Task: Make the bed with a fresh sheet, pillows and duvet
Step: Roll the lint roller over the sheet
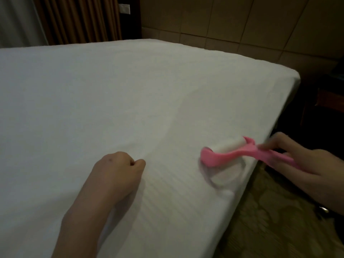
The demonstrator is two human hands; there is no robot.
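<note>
Right hand (305, 161) fingers grip pink lint roller (230, 155), apparently touching sheet (93, 90); left hand (119, 168) fisted beside it.

Two bare forearms, no sleeves visible: left hand (119, 171) without rings; right hand (305, 164) with a dark strap and metallic buckle (323, 209) at the wrist.

One sheet (111, 94); one lint roller (229, 153)

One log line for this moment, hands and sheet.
left hand: fist resting on sheet | right hand: holding pink lint roller on sheet near edge | pillows, duvet: not visible
</note>
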